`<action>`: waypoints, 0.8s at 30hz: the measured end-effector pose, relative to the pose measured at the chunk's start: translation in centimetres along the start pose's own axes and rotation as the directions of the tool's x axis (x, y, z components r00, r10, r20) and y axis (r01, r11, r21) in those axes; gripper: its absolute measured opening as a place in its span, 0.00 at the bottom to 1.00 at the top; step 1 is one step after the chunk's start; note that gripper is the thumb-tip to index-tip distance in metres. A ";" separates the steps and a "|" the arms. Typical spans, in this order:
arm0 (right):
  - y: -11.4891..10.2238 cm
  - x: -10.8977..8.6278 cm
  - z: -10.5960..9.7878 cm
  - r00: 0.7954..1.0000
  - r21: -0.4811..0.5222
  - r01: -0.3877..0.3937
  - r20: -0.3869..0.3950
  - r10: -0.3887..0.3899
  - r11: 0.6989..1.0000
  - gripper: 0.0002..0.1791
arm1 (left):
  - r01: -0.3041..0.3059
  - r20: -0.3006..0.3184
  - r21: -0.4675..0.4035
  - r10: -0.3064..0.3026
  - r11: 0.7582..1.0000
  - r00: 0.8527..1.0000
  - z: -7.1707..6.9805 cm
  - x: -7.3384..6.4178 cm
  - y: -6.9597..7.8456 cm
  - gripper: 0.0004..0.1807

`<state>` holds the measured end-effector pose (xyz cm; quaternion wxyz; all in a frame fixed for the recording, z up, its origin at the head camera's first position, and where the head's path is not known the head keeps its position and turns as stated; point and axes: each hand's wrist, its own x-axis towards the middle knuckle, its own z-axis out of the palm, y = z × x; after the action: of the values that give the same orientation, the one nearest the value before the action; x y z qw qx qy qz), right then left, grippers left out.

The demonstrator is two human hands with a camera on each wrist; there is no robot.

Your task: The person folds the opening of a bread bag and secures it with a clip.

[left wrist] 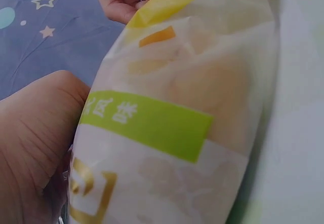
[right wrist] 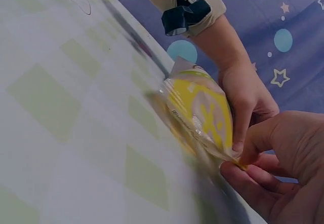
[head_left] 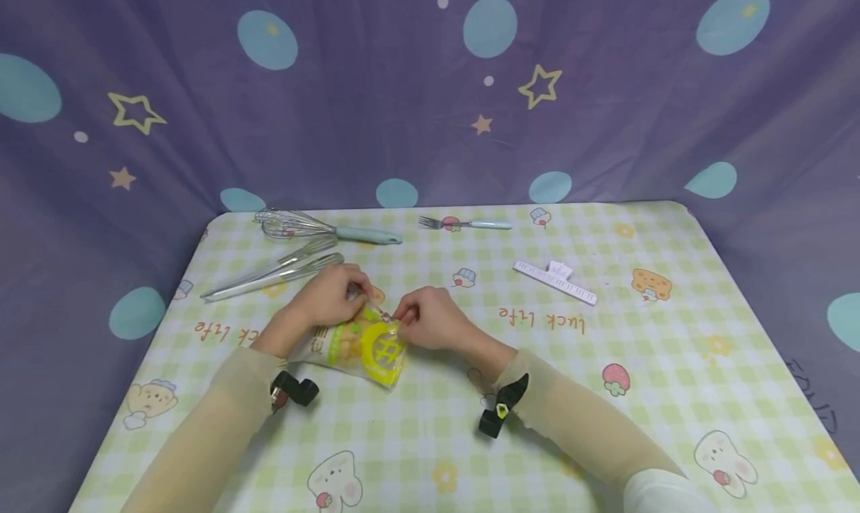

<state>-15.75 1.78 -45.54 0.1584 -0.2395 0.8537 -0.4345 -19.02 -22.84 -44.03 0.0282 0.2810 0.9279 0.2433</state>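
A plastic snack bag (head_left: 356, 347), printed yellow, green and white with pale pieces showing through, is tilted up off the table between both hands. My left hand (head_left: 334, 295) grips its far edge on the left, its fingertips partly hidden behind the film. At the right corner my right hand (head_left: 433, 319) pinches the film between thumb and fingers. The right wrist view shows that pinch on the corner of the bag (right wrist: 202, 107), close to the left thumb. In the left wrist view the bag (left wrist: 172, 97) fills the middle, its green band facing the camera.
Behind the left hand lie metal tongs (head_left: 275, 272) and a whisk (head_left: 336, 229) with a pale green handle. A fork (head_left: 463, 223) rests near the back edge. To the right is a white bag clip (head_left: 555, 280). A green checked cloth (head_left: 416, 453) covers the table; purple curtains (head_left: 403, 110) hang behind.
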 end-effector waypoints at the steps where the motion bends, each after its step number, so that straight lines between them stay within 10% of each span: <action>1: 0.0 -0.1 -0.1 1.000 -0.005 0.005 0.004 -0.005 1.000 0.06 | 0.001 -0.001 0.000 -0.001 1.000 1.000 0.0 0.0 0.0 0.06; 10: 0.7 -1.2 -2.5 0.995 -0.085 0.090 0.056 -0.085 0.992 0.22 | 0.003 -0.015 0.048 -0.002 0.999 1.000 0.2 -0.2 0.1 0.06; 24: 4.3 -4.0 -12.6 0.981 -0.316 0.083 -0.143 -0.134 0.945 0.15 | -0.019 -0.022 0.080 0.021 0.997 1.000 0.3 -0.1 -0.1 0.08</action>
<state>-19.60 14.53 -41.56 0.0247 -0.2716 0.9066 -0.3221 -18.93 -22.85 -44.34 0.0039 0.2885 0.9343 0.2094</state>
